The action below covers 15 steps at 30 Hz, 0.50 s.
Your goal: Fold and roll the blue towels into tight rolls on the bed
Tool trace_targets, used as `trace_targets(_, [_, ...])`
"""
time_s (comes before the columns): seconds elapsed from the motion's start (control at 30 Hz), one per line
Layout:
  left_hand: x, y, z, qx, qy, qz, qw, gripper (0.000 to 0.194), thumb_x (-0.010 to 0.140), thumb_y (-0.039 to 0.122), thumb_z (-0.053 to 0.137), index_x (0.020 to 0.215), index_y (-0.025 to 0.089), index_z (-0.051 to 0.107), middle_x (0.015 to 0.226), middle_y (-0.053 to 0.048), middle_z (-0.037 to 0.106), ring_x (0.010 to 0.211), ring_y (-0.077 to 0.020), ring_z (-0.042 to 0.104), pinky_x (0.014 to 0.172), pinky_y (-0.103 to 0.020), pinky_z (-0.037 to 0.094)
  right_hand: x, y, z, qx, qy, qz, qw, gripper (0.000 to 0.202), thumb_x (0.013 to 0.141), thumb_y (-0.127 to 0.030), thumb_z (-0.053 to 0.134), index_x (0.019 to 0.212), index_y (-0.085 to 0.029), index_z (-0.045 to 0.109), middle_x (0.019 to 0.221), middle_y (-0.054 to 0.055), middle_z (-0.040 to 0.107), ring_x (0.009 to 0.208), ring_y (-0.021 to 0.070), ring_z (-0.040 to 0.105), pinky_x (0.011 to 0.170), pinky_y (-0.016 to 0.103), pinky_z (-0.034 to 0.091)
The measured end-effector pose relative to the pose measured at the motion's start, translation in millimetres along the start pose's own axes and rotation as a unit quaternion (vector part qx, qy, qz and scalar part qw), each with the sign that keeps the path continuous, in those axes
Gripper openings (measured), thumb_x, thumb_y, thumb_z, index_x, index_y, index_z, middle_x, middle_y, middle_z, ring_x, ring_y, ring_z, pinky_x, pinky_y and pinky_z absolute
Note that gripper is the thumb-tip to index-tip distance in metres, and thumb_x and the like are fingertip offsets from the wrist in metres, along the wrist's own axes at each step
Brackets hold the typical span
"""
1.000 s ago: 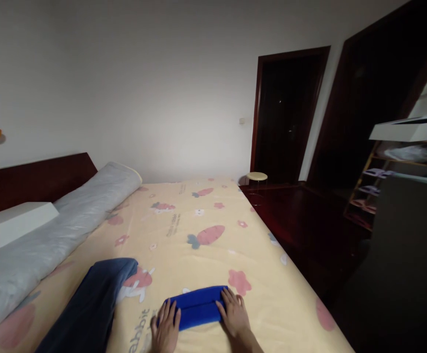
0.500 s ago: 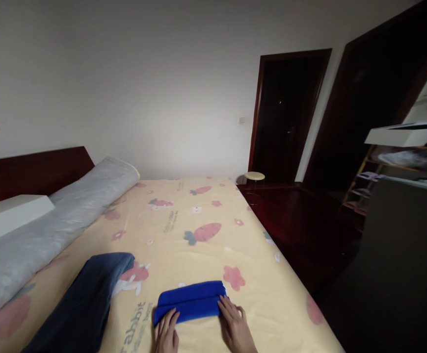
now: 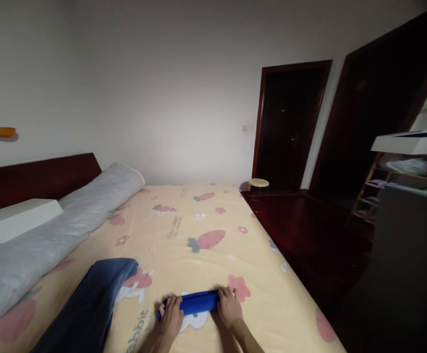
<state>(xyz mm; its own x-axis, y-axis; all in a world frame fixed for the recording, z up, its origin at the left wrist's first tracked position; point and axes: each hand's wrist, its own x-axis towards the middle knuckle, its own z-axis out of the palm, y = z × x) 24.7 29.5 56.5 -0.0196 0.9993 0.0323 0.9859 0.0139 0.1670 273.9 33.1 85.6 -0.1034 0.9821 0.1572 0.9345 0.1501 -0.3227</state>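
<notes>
A bright blue cloth (image 3: 200, 303), folded into a narrow strip, lies on the patterned yellow bed sheet (image 3: 272, 304). At its left end, my left hand (image 3: 172, 316) has its fingers curled over the cloth. My right hand (image 3: 229, 307) grips the right end, fingers bent over the top edge. Both palms face down. To the left of my hands, a dark blue garment (image 3: 88, 299) lies on the sheet, partly cut off by the lower frame edge.
A grey roll (image 3: 88, 211) and a white box (image 3: 24, 218) lie along the headboard (image 3: 37, 176). A round stool (image 3: 258, 183) stands beyond the bed near a dark door (image 3: 287, 127). Shelving (image 3: 373, 179) stands at the right.
The blue cloth has become a narrower strip, its near edge moved away from me. Both hands have moved forward and their fingers now curl over the cloth. The camera view has shifted slightly.
</notes>
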Motion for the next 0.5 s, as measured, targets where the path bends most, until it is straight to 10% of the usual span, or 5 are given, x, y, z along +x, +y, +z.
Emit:
trace_targets(0.23, [14.0,11.1,5.8,0.023,0.060,0.004,0.998,0.052,0.092,0.015,0.029,0.135,0.024,0.055,0.146,-0.006,0.054,0.136,-0.0192,0.045,0.114,-0.041,0.029,-2.2,-13.7,31.7,0.052,-0.028,-0.105,0.993,0.055,0.094,-0.032,0.037,0.149,-0.023,0.038,0.154,0.006,0.039,0.143,0.0256,0.033,0.117,0.046,0.024])
trace_targets(0.5, [0.3,-4.3,8.9,0.027,-0.001,0.073,0.997,0.057,0.095,0.039,0.030,0.151,0.030,0.023,0.160,-0.001,0.027,0.147,-0.0202,0.028,0.120,-0.046,0.022,-6.8,-0.8,47.0,0.040,-0.016,-0.101,0.994,0.053,0.100,-0.049,0.030,0.149,-0.029,0.035,0.155,0.003,0.035,0.144,0.0241,0.031,0.117,0.049,0.025])
